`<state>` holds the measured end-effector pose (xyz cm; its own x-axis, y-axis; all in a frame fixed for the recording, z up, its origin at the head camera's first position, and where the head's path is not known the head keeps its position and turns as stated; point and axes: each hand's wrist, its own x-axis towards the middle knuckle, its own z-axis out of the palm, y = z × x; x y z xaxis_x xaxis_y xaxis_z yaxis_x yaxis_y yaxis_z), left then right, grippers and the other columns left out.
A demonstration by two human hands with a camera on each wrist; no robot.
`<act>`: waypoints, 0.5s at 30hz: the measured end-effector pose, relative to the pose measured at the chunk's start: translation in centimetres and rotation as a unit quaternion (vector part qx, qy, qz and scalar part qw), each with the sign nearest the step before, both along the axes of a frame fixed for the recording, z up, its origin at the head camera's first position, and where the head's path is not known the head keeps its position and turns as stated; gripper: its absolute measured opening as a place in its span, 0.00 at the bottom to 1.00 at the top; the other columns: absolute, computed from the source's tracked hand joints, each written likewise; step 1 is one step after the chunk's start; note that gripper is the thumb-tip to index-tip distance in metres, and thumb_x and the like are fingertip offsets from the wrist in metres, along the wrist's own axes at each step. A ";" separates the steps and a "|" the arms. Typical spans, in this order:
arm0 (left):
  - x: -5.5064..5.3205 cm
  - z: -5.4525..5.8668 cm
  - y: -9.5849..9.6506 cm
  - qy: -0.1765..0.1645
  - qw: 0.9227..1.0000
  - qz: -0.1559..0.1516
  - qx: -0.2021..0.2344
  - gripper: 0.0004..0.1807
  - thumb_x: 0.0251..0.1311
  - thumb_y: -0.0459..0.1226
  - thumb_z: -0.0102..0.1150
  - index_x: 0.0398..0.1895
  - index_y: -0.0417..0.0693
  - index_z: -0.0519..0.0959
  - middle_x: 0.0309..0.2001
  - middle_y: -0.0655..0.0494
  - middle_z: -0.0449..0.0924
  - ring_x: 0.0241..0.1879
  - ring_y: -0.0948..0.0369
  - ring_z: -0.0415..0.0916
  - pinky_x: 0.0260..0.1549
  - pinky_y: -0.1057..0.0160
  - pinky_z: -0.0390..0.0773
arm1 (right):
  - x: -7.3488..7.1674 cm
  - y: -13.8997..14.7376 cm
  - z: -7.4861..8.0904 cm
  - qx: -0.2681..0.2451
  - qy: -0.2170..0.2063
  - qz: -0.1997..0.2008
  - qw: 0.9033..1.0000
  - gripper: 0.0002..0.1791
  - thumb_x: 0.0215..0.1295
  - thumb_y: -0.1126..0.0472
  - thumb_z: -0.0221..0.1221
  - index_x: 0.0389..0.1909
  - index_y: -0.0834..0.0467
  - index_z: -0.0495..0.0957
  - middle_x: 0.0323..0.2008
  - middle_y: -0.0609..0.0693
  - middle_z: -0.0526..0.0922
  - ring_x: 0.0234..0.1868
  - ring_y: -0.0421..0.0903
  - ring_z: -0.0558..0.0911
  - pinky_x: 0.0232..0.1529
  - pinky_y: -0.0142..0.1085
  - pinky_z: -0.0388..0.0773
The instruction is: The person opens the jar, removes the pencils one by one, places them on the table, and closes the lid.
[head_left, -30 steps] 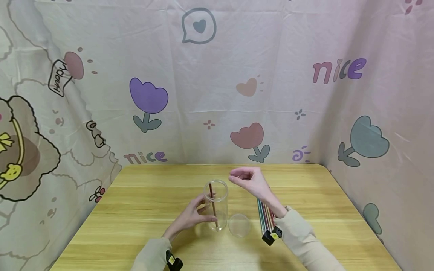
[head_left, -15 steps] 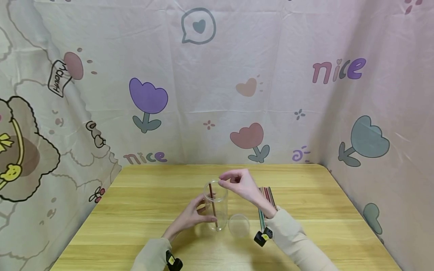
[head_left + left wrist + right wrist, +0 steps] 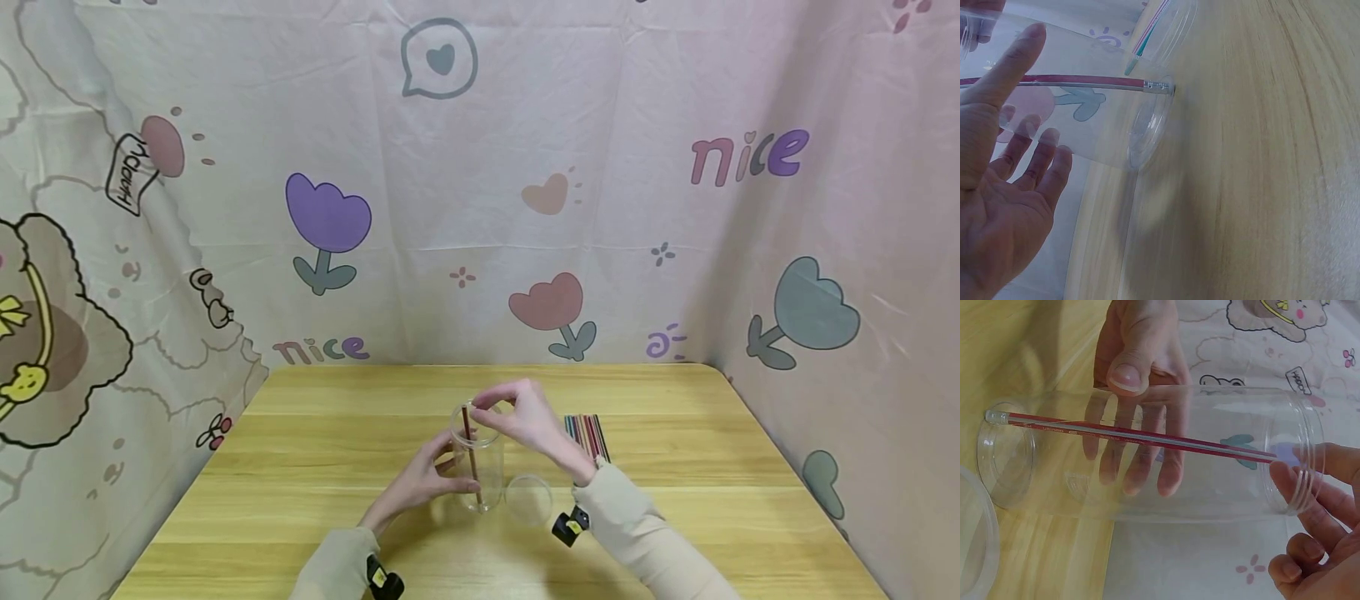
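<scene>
A clear cylindrical jar point(image 3: 491, 467) stands upright on the wooden table, its mouth uncovered. Around its left side my left hand point(image 3: 420, 483) holds it, thumb in front and fingers behind, as the left wrist view also shows. Inside leans one red pencil point(image 3: 1147, 439) with a silver stripe, its eraser point(image 3: 1158, 87) at the jar's bottom. My right hand point(image 3: 525, 417) is at the mouth of the jar. Thumb and index fingertips point(image 3: 1282, 478) reach the rim beside the pencil's upper end, with a gap between them.
A round clear lid point(image 3: 529, 500) lies on the table just right of the jar. Farther right, several colored pencils point(image 3: 588, 436) lie side by side, partly behind my right forearm. A printed curtain point(image 3: 465, 208) hangs behind the table point(image 3: 300, 467).
My right hand has moved left and slightly down, from beside the jar to its mouth. More of the pencil row shows. My left hand, the jar and the red pencil have stayed put.
</scene>
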<state>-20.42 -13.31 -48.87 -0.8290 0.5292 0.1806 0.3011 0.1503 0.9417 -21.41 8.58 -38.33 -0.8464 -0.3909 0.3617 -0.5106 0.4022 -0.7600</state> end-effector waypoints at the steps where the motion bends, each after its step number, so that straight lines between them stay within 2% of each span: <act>1: 0.0 0.0 0.0 0.000 1.000 0.000 0.000 0.44 0.54 0.37 0.75 0.73 0.41 0.63 0.72 0.37 0.64 0.71 0.39 0.63 0.73 0.36 0.65 | 0.0 -0.1 0.0 0.005 0.006 0.001 1.000 0.09 0.61 0.58 0.69 0.41 0.56 0.89 0.38 0.49 0.91 0.47 0.48 0.87 0.61 0.52 0.82; 8: 0.0 -0.1 0.0 0.003 1.000 0.001 0.004 0.40 0.54 0.36 0.75 0.70 0.46 0.67 0.71 0.35 0.65 0.71 0.40 0.63 0.73 0.37 0.65 | 0.2 -0.8 0.0 0.038 0.021 -0.014 0.999 0.09 0.61 0.57 0.69 0.40 0.55 0.89 0.37 0.49 0.92 0.44 0.46 0.88 0.52 0.48 0.87; 15: -0.2 -0.3 0.0 0.006 1.000 0.000 0.003 0.38 0.54 0.35 0.75 0.68 0.44 0.68 0.70 0.34 0.65 0.71 0.40 0.63 0.73 0.37 0.66 | 0.2 -1.3 0.2 0.067 0.041 -0.032 0.996 0.09 0.60 0.58 0.69 0.40 0.55 0.89 0.35 0.48 0.92 0.41 0.44 0.89 0.44 0.35 0.87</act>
